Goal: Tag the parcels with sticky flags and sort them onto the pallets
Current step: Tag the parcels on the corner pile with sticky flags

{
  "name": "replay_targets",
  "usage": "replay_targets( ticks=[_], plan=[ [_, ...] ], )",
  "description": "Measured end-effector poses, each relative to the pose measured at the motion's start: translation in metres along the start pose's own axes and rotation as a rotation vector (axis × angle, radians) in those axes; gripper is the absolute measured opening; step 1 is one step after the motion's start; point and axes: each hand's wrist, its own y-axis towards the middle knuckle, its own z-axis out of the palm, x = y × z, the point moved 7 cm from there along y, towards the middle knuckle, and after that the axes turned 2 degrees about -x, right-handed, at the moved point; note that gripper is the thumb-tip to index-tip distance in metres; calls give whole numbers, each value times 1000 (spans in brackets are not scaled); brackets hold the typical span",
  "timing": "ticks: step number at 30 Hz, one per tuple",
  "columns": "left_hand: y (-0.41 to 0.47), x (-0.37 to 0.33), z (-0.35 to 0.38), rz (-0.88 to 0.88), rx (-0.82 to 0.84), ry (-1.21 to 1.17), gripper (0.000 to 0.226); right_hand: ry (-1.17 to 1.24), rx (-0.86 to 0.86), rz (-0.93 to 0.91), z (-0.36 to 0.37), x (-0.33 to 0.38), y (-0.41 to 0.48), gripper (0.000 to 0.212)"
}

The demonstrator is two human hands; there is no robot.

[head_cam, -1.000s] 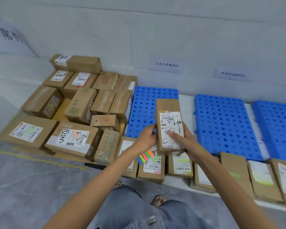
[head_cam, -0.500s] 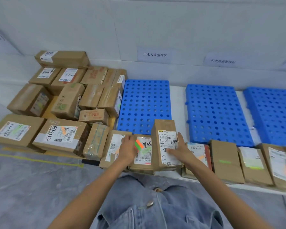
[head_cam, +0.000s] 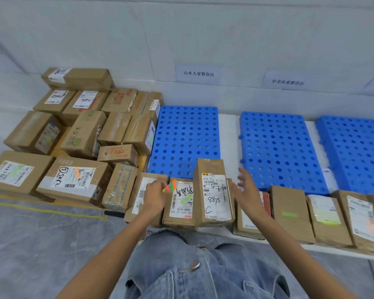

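A tall brown parcel with a white label marked "8875 C" lies on top of the row of parcels at the platform's front edge. My right hand hovers just right of it, fingers spread, touching nothing. My left hand holds a pad of bright sticky flags over the parcels to the left. Three blue perforated pallets lie behind: left pallet, middle pallet, right pallet.
A heap of brown parcels fills the left side on the floor. More parcels, some with green flags, line the white platform's front edge to the right. Paper signs hang on the wall above the pallets.
The labelled parcel came down from mid-air onto the front row. My right hand let go of it and opened to its right. My left hand left the parcel and kept the flags.
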Motion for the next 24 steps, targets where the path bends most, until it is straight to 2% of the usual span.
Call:
replay_targets(
  ticks=[2,6,9,13,18,24],
  plan=[
    [1,-7,-17,-64,-23,-288,6,-51,-79,-175,-12,21,-2,45],
    [-5,-56,-49,-18,70,-495,14,-86,-95,-432,-12,67,-9,31],
    [-23,-108,-68,88,163,-562,23,-114,-39,-623,-2,102,-21,34],
    [-44,-151,-73,97,311,-774,23,-371,-58,-857,10,124,-34,41],
    [-59,-169,-73,1,404,-948,32,-542,-189,-980,5,130,-41,38],
    [-59,-169,-67,3,401,-961,34,-476,-271,-1040,-6,131,-49,22]
  ],
)
